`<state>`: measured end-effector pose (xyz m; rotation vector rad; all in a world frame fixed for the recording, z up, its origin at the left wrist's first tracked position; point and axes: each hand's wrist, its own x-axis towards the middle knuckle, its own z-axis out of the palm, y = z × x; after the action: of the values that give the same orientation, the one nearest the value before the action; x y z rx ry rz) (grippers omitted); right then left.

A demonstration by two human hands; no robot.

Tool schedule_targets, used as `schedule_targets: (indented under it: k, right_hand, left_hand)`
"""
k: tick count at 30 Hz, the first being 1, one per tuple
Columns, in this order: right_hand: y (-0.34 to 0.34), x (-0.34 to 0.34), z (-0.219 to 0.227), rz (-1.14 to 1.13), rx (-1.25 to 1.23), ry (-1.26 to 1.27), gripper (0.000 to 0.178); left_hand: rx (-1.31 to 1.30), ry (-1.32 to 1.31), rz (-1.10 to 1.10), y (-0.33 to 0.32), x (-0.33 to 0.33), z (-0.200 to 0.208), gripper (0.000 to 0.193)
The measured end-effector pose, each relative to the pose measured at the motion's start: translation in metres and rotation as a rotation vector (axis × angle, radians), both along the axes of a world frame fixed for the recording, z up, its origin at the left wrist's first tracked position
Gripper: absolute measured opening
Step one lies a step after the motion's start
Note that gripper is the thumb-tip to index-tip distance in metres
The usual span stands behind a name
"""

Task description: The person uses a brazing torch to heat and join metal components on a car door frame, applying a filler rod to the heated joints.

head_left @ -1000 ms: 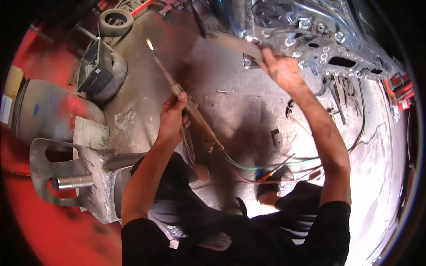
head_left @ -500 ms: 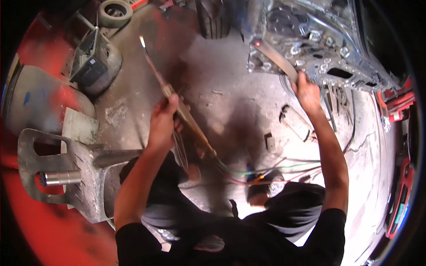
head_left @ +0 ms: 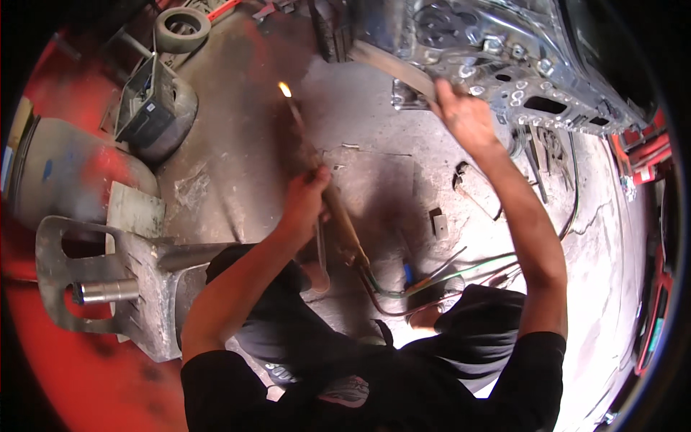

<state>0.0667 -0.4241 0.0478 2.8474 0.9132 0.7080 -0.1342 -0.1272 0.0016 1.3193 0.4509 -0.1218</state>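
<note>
My left hand point(head_left: 306, 200) is closed around a gas torch point(head_left: 344, 219), whose tip points away from me with a small yellow flame point(head_left: 285, 89) on it. A thin strand point(head_left: 321, 252) hangs below that hand; whether the fingers hold it I cannot tell. Green and red hoses point(head_left: 389, 294) run from the torch's rear end to the right. My right hand point(head_left: 466, 119), blurred by motion, grips a long flat brownish strip point(head_left: 392, 66). The strip points to the upper left, in front of a bare metal car panel point(head_left: 497, 54) with many holes.
On the left stand a plastic stool point(head_left: 155, 266) with a metal cylinder point(head_left: 108, 291) on it, a black crate point(head_left: 147, 101) and a tyre point(head_left: 183, 30). A hammer-like tool point(head_left: 475, 191) and a small metal block point(head_left: 440, 225) lie on the floor near the right forearm.
My left hand and the torch have moved right and slightly nearer; its flame looks larger and yellower. My right hand has swung the strip leftward and away; the red glow at its tip no longer shows.
</note>
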Motion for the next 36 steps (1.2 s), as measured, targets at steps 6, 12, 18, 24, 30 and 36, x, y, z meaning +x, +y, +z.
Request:
schedule_targets:
  k: [6, 12, 18, 24, 30, 36]
  right_hand:
    - [-0.027, -0.005, 0.018, 0.033, -0.169, -0.079, 0.022]
    - [-0.048, -0.023, 0.054, 0.039, -0.250, -0.185, 0.021]
    - [0.013, -0.006, 0.033, 0.006, -0.197, -0.055, 0.020]
    - [-0.074, -0.024, 0.009, -0.015, -0.070, -0.095, 0.034]
    - [-0.129, -0.105, -0.147, -0.100, -0.039, 0.556, 0.039]
    - [-0.090, -0.147, -0.222, -0.297, -0.283, 0.992, 0.039]
  left_hand:
    - [-0.031, 0.017, -0.021, -0.025, 0.003, 0.006, 0.031]
    - [-0.032, -0.047, -0.003, -0.005, 0.011, 0.018, 0.033]
    - [0.042, -0.050, -0.025, -0.026, 0.026, -0.020, 0.033]
    - [0.030, -0.063, -0.095, -0.026, 0.003, 0.008, 0.030]
    - [0.037, -0.084, -0.003, -0.011, 0.018, -0.003, 0.032]
    - [0.015, -0.103, -0.133, -0.026, 0.018, -0.006, 0.032]
